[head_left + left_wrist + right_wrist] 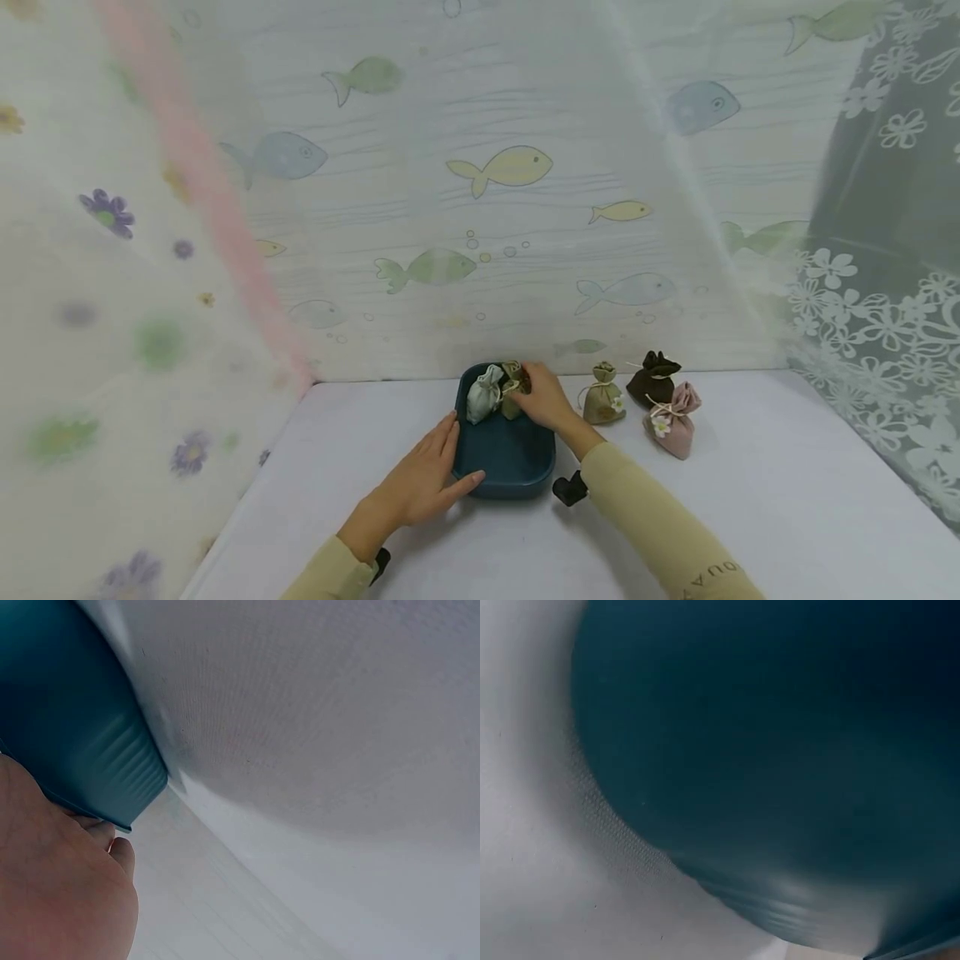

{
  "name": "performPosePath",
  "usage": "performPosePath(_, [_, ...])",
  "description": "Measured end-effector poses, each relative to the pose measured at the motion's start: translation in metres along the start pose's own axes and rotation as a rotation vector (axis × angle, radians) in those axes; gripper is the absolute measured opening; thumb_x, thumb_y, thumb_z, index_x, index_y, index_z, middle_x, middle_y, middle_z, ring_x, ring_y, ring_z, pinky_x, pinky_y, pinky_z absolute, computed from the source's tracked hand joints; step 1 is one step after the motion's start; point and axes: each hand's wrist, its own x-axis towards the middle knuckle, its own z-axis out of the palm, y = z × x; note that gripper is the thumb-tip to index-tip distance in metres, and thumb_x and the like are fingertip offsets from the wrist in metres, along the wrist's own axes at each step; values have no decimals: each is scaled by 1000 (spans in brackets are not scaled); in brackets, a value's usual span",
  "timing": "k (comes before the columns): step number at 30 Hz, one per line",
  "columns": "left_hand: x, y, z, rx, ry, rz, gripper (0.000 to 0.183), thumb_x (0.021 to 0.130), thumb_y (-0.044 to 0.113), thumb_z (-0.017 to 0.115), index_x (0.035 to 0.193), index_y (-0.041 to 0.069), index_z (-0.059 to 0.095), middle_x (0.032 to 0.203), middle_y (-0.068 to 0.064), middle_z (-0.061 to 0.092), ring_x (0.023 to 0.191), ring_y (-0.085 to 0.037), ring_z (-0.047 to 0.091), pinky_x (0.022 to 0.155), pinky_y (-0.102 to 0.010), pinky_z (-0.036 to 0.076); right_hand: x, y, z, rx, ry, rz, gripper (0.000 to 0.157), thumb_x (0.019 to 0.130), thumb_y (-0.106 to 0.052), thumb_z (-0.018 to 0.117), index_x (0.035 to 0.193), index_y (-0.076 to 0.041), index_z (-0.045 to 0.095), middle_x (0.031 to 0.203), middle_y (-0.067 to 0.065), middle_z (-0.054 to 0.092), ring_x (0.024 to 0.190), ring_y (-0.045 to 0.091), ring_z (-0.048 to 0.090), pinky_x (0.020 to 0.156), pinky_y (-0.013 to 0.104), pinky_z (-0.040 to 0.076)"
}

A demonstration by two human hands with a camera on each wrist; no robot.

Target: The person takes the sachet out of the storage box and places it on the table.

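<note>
Blue bin [504,458] sits on the white table [750,500], near the back edge. Left hand [422,477] rests against its left side — fingers straight along the rim, thumb spread wide over the near-left corner, no grip on it. Left wrist view shows the fingertips at the rim and the bin's ribbed outer corner.

Right hand [545,398] reaches over the far right part of the bin, fingers curled, pinching the olive pouch [512,408] inside, hand fairly narrow. Its fingertips are partly hidden; can't tell if a second pouch sits behind that one. Right wrist view is mostly the bin's dark outer side.

Pale grey pouch [483,398] is in the bin too, far left part, just beside the olive one. Near half of the bin floor is bare.

Right of the bin, on the table: khaki pouch [603,404] with a small white flower, upright; dark brown pouch [651,385] behind; pink pouch [675,429] in front of the brown one, tilted, also with a white flower. Fish-print curtain [498,167] hangs behind.
</note>
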Motion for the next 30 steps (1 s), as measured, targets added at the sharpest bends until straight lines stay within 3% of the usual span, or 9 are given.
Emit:
performPosePath(5, [-1, 0, 1, 1, 1, -1, 103, 99, 77, 28, 160, -6, 20, 171, -18, 9, 157, -30, 15, 124, -48, 24, -1, 4, -2, -1, -7, -14, 33, 94, -7, 70, 123, 8, 63, 107, 18, 61, 97, 33, 60, 87, 50, 51])
performPosePath(11, [-2, -2, 2, 8, -3, -6, 104, 98, 78, 27, 161, -5, 19, 171, -16, 7, 157, -29, 13, 124, -47, 22, -4, 7, -6, 27, -12, -17, 27, 94, -4, 70, 118, 6, 65, 108, 18, 65, 96, 32, 64, 85, 48, 54])
performPosePath(21, [-3, -3, 2, 0, 1, -10, 103, 99, 76, 29, 161, -6, 19, 171, -17, 7, 157, -29, 14, 124, -48, 23, -3, 12, -4, 36, -27, 5, 26, 98, -7, 68, 120, 4, 64, 104, 14, 65, 92, 26, 61, 81, 45, 53])
performPosePath(30, [1, 0, 0, 9, -1, -1, 103, 100, 76, 28, 160, -6, 20, 171, -18, 6, 157, -30, 13, 124, -48, 23, -6, 12, -18, 127, 4, -17, 29, 100, -7, 66, 125, 6, 61, 105, 16, 65, 91, 27, 61, 78, 42, 53])
